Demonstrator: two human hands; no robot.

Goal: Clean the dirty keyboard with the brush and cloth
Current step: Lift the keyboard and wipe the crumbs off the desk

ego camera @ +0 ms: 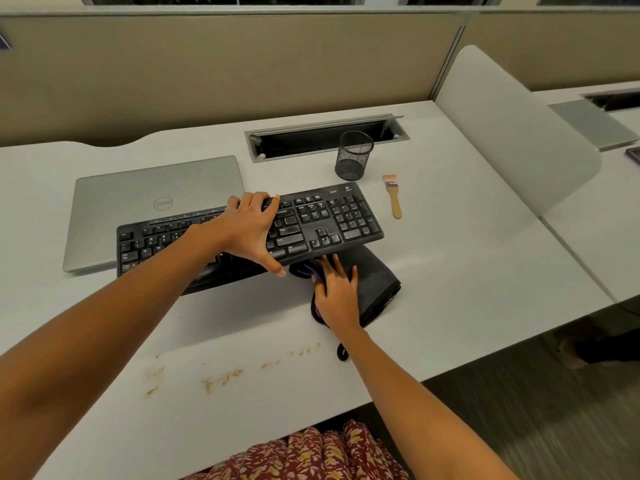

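A black keyboard (332,216) lies slanted across the white desk (467,258), its left part over a laptop, its right front edge raised off the desk. My left hand (247,230) grips it across the middle, fingers over the far edge and thumb under the near edge. A dark folded cloth (377,282) with a purple edge lies partly beneath the keyboard's right end. My right hand (337,296) rests flat on the cloth, fingertips reaching under the keyboard. A small wooden-handled brush (393,195) lies on the desk to the keyboard's right, untouched.
A closed silver laptop (156,202) sits at the left. Behind the keyboard stand a black mesh pen cup (353,155) and an open cable tray (311,140). Brown crumbs (221,377) are scattered near the front edge. A white divider (512,133) bounds the right side.
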